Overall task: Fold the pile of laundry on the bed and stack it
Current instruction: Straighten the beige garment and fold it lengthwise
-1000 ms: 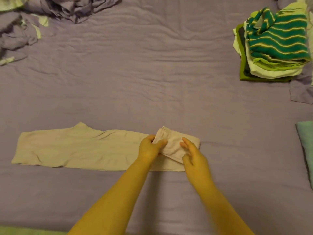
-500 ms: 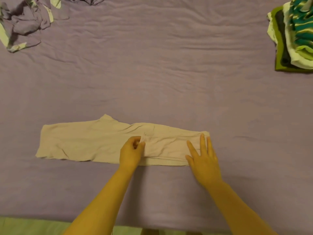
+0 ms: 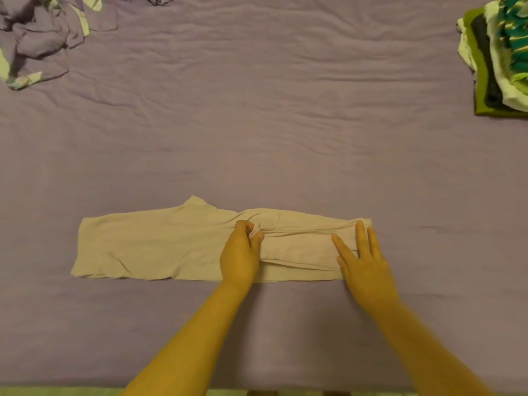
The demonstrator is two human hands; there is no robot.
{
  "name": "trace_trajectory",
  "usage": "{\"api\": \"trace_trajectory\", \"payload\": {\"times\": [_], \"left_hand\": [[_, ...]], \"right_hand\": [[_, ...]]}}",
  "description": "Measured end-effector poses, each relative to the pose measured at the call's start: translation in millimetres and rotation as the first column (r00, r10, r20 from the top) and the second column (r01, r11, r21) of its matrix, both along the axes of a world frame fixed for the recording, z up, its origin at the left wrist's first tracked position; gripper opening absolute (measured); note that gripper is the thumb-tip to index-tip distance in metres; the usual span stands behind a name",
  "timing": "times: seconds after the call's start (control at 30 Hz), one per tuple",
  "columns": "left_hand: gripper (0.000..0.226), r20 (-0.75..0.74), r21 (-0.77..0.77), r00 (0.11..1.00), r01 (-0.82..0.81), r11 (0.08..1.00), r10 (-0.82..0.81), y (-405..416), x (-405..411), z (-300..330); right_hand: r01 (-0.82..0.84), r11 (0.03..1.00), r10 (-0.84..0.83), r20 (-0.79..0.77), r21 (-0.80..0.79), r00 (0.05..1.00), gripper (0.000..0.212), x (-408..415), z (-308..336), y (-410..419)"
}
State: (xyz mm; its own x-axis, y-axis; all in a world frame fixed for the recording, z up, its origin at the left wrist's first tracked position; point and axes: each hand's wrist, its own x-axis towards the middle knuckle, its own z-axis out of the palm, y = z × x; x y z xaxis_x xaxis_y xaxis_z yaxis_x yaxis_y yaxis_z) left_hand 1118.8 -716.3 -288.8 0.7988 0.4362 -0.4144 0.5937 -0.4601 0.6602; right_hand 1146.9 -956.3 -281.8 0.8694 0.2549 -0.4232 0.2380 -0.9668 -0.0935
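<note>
A long beige garment (image 3: 160, 247), folded into a narrow strip, lies across the bed (image 3: 257, 124) close to its near edge. The left hand (image 3: 240, 255) pinches a small tuck of the cloth near the strip's middle, fingers curled on it. The right hand (image 3: 363, 261) lies flat with straight fingers, pressing the strip's right end.

The cloth looks thin and slippery, and it is already bunched in ridges between the two hands. If the left hand pulls before the right lets up, I think the layers could shear apart and the fold go crooked. A pinch that small may also slip free mid-lift.

The folded stack (image 3: 497, 61) sits at the bed's far right edge, well apart, so the carry is long. Unfolded laundry (image 3: 37, 38) waits in the far left corner.
</note>
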Motion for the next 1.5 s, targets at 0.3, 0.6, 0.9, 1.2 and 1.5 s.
{"api": "trace_trajectory", "payload": {"times": [0.3, 0.6, 0.9, 1.2, 1.5], "left_hand": [[0.019, -0.115, 0.028, 0.993, -0.015, 1.0, 0.018, 43.3, -10.3, -2.5], [0.034, 0.024, -0.18, 0.916, 0.398, 0.899, -0.401, -11.8, -15.0, 7.8], [0.036, 0.026, -0.523, 0.984, 0.164, 0.837, -0.177, -76.1, 15.7, 33.7], [0.027, 0.022, -0.559, 0.963, -0.211, 0.802, 0.268, -44.3, 13.2, 84.5], [0.014, 0.085, -0.11, 0.949, -0.295, 0.949, 0.305, 75.5, -36.2, 78.3]], "right_hand": [[0.195, 0.975, -0.194, -0.019, 0.103, 0.981, 0.065, -4.7, -9.7, 17.9], [0.602, 0.654, -0.603, -0.164, 0.459, 0.78, 0.08, 5.5, 1.6, 19.6], [0.798, 0.21, -0.666, -0.515, 0.564, 0.539, 0.023, 18.1, 21.2, 15.6], [0.884, -0.146, -0.117, -0.895, 0.444, 0.43, 0.034, 8.2, 84.2, 89.3], [0.295, 0.689, -0.012, -0.396, 0.662, 0.918, 0.044, -13.2, 72.8, 152.2]]}}
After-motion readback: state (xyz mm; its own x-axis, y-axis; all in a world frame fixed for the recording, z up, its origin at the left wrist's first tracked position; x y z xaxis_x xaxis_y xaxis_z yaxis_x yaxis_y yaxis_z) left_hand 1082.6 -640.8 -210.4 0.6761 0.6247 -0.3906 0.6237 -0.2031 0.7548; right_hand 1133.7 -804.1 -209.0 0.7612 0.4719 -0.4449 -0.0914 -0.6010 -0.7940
